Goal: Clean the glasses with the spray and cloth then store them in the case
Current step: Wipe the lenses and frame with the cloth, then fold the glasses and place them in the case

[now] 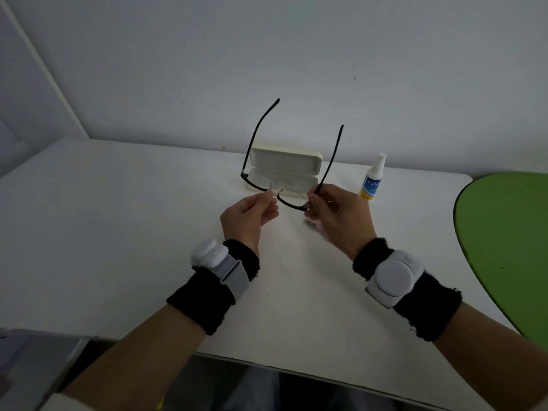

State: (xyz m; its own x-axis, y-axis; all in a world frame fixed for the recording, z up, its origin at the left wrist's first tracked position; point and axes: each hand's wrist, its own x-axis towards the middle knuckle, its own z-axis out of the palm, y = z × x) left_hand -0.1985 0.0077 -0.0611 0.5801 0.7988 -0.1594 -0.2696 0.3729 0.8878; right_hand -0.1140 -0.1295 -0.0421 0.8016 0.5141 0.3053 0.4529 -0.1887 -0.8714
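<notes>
Saw a white desk (118,232) with a rounded far right corner and a curved near edge. Noticed a green rounded surface (504,247) just beside the right edge of the desk. Found a plain pale wall (267,54) behind the far edge, with a few small dark marks. Made out a white slanted frame (44,72) past the far left corner, and something grey, blurred (35,366), below the near left edge.
</notes>
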